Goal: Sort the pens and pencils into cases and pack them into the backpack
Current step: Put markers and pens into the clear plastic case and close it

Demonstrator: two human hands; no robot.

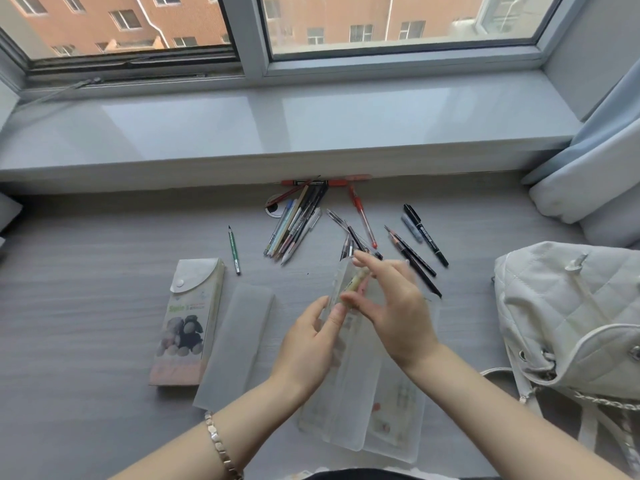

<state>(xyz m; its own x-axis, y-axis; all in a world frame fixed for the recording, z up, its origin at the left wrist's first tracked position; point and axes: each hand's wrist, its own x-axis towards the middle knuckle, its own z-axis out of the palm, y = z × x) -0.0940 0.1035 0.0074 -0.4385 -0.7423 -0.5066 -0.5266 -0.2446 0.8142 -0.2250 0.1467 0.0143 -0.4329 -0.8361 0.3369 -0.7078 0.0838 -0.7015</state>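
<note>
My left hand (311,344) holds a clear frosted pencil case (341,289) upright above the desk. My right hand (391,306) is at its open top, pinching a yellowish pen (355,280) that sticks into the case with several dark pens. A bunch of pens and pencils (298,223) lies near the sill, a red pen (363,221) and black markers (424,237) to its right, a green pencil (234,250) to its left. A printed case (188,323) and a frosted case (235,344) lie on the left. The white quilted backpack (571,313) stands on the right.
Another clear case (391,417) lies flat beneath my forearms. The grey desk (86,271) meets a glossy window sill (277,133) at the back. A curtain and pillow (595,168) fill the right corner.
</note>
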